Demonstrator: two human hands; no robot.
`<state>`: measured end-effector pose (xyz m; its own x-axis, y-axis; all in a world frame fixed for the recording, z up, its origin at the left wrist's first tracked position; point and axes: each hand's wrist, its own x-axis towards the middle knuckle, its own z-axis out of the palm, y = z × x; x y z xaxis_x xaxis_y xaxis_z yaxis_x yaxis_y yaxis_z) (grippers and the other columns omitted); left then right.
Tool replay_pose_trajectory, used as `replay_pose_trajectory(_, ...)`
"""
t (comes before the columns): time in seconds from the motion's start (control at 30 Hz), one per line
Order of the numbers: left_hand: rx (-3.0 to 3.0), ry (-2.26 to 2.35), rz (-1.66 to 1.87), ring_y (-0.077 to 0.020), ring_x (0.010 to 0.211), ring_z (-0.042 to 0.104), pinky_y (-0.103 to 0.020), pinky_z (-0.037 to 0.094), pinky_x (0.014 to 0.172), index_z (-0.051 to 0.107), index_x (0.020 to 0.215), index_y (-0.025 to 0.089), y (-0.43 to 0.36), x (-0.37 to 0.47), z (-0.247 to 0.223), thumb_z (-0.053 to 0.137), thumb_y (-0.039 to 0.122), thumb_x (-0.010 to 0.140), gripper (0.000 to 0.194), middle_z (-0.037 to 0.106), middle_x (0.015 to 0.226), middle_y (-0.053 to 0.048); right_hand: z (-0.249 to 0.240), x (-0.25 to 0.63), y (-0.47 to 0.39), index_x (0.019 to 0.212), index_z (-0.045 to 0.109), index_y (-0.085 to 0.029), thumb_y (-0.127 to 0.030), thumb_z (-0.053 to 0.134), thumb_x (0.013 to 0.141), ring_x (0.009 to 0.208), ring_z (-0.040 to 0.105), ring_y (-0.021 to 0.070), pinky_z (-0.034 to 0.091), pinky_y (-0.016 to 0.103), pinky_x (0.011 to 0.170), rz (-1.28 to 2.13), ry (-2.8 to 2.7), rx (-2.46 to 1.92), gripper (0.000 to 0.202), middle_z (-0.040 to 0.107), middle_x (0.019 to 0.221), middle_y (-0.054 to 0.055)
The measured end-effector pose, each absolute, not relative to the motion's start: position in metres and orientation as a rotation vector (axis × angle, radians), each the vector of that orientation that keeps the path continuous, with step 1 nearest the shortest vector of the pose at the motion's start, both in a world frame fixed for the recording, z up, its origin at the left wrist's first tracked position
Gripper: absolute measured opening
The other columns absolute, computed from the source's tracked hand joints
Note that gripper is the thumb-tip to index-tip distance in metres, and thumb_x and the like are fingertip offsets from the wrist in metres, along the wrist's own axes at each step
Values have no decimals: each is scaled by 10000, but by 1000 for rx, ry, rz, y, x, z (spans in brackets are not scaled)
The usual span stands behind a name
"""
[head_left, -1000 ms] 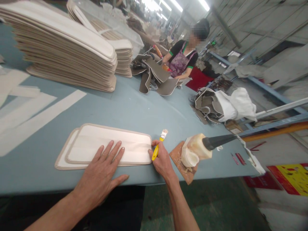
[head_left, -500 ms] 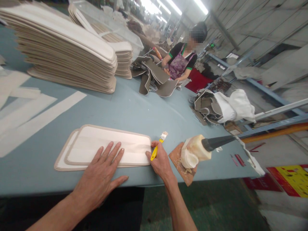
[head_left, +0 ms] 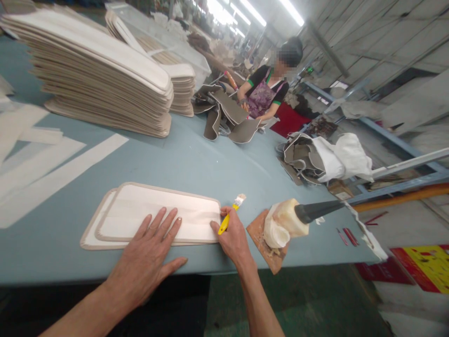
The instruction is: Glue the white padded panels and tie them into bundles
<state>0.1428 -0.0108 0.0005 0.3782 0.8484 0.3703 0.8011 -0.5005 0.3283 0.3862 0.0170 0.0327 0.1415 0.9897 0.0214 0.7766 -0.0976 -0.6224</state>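
Observation:
Two flat white panels with beige edging lie overlapped on the blue-green table; the upper panel covers most of the lower panel. My left hand rests on the upper panel's near edge with fingers spread. My right hand is at the panels' right end, holding a yellow brush with its bristles pointing away from me. Its thumb and a finger touch the upper panel's right edge. Right of this hand, a whitish glue-crusted container with a dark neck lies on a brown board.
Tall stacks of similar panels stand at the back left. White strips lie at the left. Dark cut pieces lie before a person across the table. A white bag is at the right.
The view has shifted very slightly. My right thumb has moved a little left over the panel's right edge, and the brush has tilted slightly.

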Motion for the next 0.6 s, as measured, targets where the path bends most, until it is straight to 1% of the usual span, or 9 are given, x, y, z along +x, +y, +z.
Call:
replay_pose_trajectory(0.07,2535,1514,778,-355,1515,377,-513,234,1264,630,1413,110,-11,143,0,353,724,955,815,466,1604,-148,31,390,17,1171,544,-215,-314,523,846,993,653,243,496,387,893,594,-1710,-1856,340,670,1115,73)
replay_pose_trajectory(0.17,2539,1511,793,-356,1515,376,-509,213,1271,624,1419,106,-11,143,-1,328,735,954,837,455,1611,-148,29,394,18,1135,553,-214,-246,452,845,944,657,224,500,353,847,601,-1731,-1775,310,674,1043,58)
replay_pose_trajectory(0.2,2536,1514,796,-356,1516,375,-511,211,1271,624,1419,108,-11,143,0,316,734,957,837,456,1610,-148,29,394,18,1129,557,-215,-256,456,855,936,660,223,500,350,842,583,-1721,-1782,295,675,1035,57)
replay_pose_trajectory(0.27,2530,1517,796,-355,1515,378,-512,218,1267,629,1415,112,-11,144,0,295,726,966,830,467,1605,-147,27,390,21,1121,563,-214,-340,512,886,928,666,234,500,359,846,506,-1684,-1852,272,680,1031,61)
replay_pose_trajectory(0.33,2531,1518,789,-358,1509,387,-515,225,1264,635,1408,112,-11,144,1,287,721,970,827,475,1599,-150,25,384,23,1129,566,-212,-455,603,874,918,672,257,499,376,842,403,-1644,-1953,354,689,1018,68)
replay_pose_trajectory(0.37,2534,1520,787,-361,1508,388,-518,226,1262,637,1405,111,-11,144,1,289,721,970,826,476,1598,-152,23,381,24,1133,567,-212,-487,635,859,912,674,268,497,380,833,359,-1629,-1994,395,694,1008,71)
replay_pose_trajectory(0.43,2540,1524,778,-362,1511,382,-522,229,1262,635,1407,116,-11,144,2,313,715,970,808,474,1601,-151,20,378,26,1131,569,-216,-483,634,868,903,678,276,491,378,813,311,-1611,-2036,381,702,988,72)
replay_pose_trajectory(0.53,2549,1525,768,-358,1513,379,-520,246,1258,625,1417,135,-12,143,0,389,706,958,770,476,1603,-149,16,379,27,1093,576,-223,-413,560,912,885,679,263,481,362,795,304,-1621,-2003,263,709,976,68)
replay_pose_trajectory(0.6,2556,1524,766,-364,1510,383,-525,253,1256,621,1420,142,-12,142,-1,439,712,939,768,478,1602,-155,14,383,28,1076,577,-220,-373,514,928,860,678,252,477,352,782,305,-1629,-1962,223,709,946,59)
